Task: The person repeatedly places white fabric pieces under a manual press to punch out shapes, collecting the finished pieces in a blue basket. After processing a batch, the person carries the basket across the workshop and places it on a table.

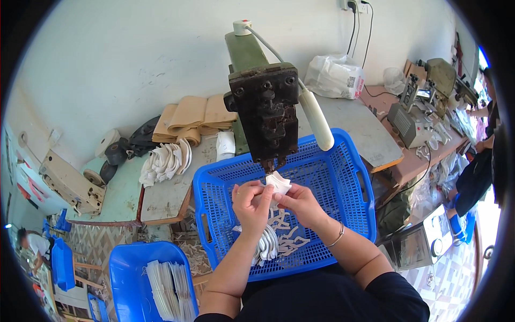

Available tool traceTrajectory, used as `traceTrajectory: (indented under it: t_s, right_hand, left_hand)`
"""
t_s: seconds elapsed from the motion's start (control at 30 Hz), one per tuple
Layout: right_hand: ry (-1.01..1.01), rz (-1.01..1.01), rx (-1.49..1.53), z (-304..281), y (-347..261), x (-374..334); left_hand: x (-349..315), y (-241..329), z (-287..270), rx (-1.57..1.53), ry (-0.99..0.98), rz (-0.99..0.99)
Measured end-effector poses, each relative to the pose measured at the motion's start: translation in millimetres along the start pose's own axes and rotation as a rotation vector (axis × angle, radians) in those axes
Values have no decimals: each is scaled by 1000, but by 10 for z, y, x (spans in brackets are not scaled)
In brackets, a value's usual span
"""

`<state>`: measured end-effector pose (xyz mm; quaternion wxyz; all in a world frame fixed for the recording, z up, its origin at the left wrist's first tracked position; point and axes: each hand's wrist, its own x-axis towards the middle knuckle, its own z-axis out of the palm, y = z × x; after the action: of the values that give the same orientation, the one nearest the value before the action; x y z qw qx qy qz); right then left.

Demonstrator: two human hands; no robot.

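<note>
A small white shaped piece (278,183), seemingly of fabric or leather, is held up between both hands at the lower tip of a dark, green-bodied machine head (266,115). My left hand (251,206) pinches it from the left, fingers closed. From the right, my right hand (304,205) grips its lower edge between thumb and fingers. Under my hands stands a blue perforated basket (351,185). Inside it lie a stack of curved white pieces (266,248) and several narrow white offcuts (290,241), partly hidden by my left forearm.
A blue bin (124,268) with bundled white strips stands lower left. On the bench lie stacked white pieces (167,161), brown sheets (196,114) and a white plastic bag (335,77). A sewing machine (75,182) is at left, another machine (413,121) at right. People appear at both edges.
</note>
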<state>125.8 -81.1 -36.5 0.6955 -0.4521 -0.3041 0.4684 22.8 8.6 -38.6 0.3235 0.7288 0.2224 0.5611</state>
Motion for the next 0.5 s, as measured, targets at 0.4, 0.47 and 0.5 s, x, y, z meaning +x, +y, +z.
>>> traceTrajectory:
  t_s: [0.4,0.47,0.5]
  right_hand:
    - [65,-56,81,-275,-245,27]
    - [83,-61,41,-292,-290,74]
    - [80,-57,15,-290,-322,93]
  left_hand:
    - [41,95,107,-403,-126,-424]
    - [31,107,123,-430,-112,-442]
    - [25,113,130,-440,-95,-448]
